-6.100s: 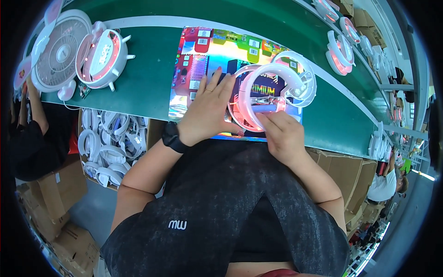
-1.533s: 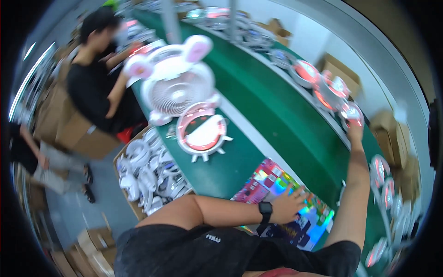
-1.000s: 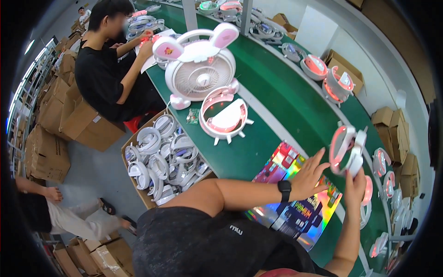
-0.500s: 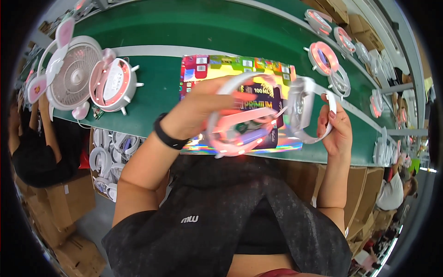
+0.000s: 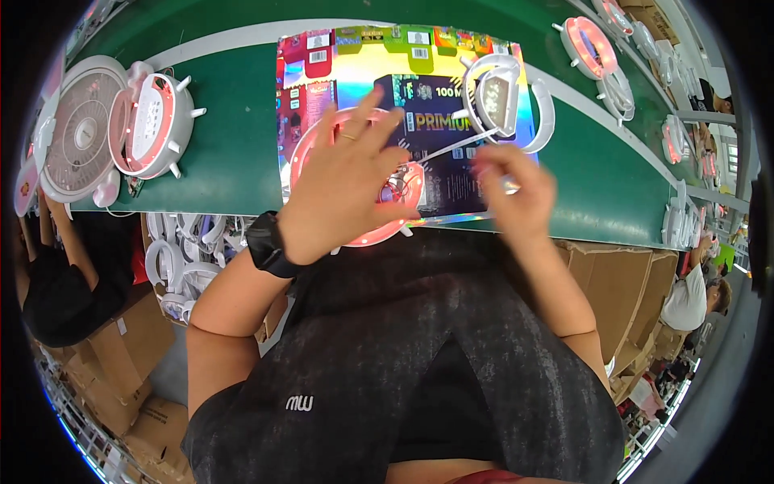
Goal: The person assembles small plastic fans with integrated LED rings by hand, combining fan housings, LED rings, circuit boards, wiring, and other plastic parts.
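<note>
My left hand [image 5: 347, 189] lies spread over a pink ring-shaped fan part [image 5: 385, 235], thumb hooked at its lower edge, holding it down on a shiny multicoloured sheet [image 5: 322, 81]. Red wires [image 5: 395, 191] show in the ring's middle. My right hand [image 5: 514, 187] is blurred, its fingers pinched at a thin white cable [image 5: 451, 148]. That cable runs up to a white ring-shaped part [image 5: 544, 113] lying on the sheet's far right corner.
The sheet lies on a green conveyor table [image 5: 226, 137]. At the left stand a pink-and-white fan part [image 5: 153, 113] and a white fan [image 5: 76, 137]. More rings [image 5: 592, 44] line the belt at right. A crate of white rings [image 5: 181, 258] and cardboard boxes [image 5: 609, 282] sit below.
Both ring parts were held up in the air half a second ago; now the pink one is pressed on the sheet and the white one lies at its far right.
</note>
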A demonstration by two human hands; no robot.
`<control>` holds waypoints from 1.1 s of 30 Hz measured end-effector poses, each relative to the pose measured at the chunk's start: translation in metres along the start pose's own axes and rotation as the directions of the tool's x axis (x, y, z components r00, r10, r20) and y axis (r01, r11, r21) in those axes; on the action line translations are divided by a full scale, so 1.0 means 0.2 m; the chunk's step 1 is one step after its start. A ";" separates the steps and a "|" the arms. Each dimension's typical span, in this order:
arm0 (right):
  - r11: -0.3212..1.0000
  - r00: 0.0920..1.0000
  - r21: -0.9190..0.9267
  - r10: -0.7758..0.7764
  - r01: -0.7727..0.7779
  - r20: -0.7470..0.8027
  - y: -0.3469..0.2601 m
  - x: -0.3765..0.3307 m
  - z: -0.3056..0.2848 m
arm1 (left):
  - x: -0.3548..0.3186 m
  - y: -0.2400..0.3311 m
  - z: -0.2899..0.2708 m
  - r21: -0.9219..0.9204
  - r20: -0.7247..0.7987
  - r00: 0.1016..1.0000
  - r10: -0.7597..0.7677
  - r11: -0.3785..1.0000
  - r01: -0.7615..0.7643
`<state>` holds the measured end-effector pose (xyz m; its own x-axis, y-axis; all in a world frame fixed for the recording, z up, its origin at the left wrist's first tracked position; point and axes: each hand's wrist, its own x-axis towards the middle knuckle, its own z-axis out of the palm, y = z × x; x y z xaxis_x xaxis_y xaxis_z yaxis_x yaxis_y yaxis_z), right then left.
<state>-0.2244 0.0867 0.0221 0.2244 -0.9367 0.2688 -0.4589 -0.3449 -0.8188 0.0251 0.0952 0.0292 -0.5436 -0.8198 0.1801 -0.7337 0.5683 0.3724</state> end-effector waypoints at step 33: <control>0.996 0.984 -0.007 0.093 -0.093 0.154 0.03 -0.03 0.23 | -0.03 0.02 0.15 -0.285 -0.043 0.999 0.003 0.958 -0.015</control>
<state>-0.1892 0.0923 -0.0067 0.3105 -0.9441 0.1106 -0.4835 -0.2571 -0.8367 0.0131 0.1042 0.0015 -0.5277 -0.8204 0.2203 -0.5788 0.5370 0.6136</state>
